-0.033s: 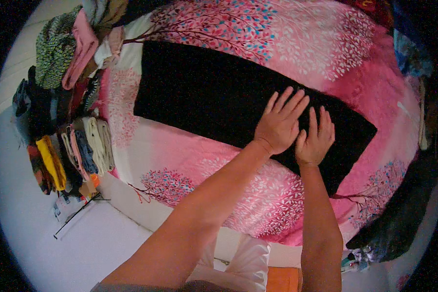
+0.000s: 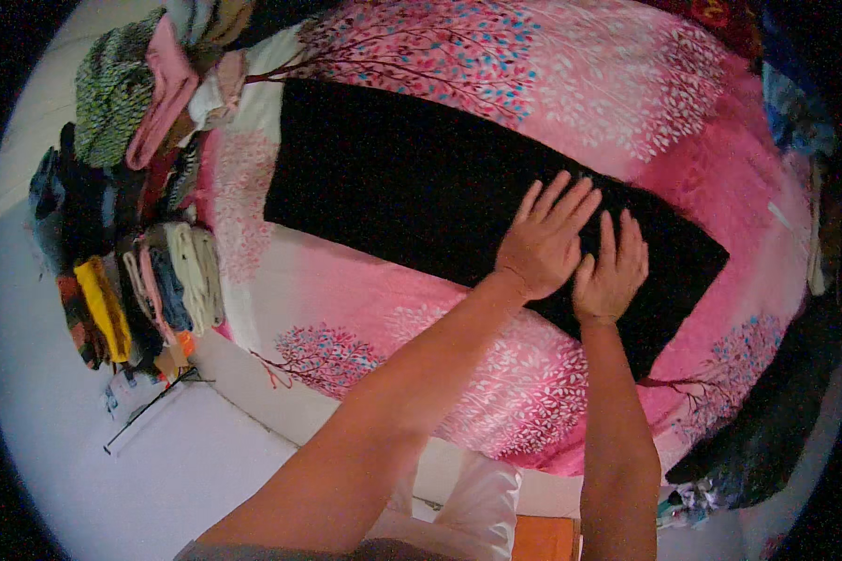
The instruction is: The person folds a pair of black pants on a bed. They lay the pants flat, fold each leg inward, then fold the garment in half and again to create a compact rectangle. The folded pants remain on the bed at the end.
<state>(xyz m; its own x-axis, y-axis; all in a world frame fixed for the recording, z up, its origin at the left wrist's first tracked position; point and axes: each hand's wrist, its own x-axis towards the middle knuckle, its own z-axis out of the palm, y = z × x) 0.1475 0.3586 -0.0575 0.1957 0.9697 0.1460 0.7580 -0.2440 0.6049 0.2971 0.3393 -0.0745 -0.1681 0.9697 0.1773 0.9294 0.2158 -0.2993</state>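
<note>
A long black piece of cloth point(image 2: 384, 168), folded into a flat strip, lies across a pink and white bedspread point(image 2: 346, 271) printed with leafy trees. Its exact kind of garment does not show. On the right half of the cloth rests my left hand point(image 2: 544, 238), palm down with the fingers stretched out. Close beside it, my right hand point(image 2: 613, 273) also lies flat on the black cloth, fingers extended. Neither hand grips anything.
Stacks of folded clothes point(image 2: 182, 280) line the bed's left side, with a green-black knit piece point(image 2: 112, 93) and a pink one point(image 2: 164, 93) above. A dark garment point(image 2: 758, 421) lies at the right edge. A thin black rod point(image 2: 150, 411) is on the lower left.
The whole view has shifted slightly. Both hands stay flat on the black cloth in nearly the same place.
</note>
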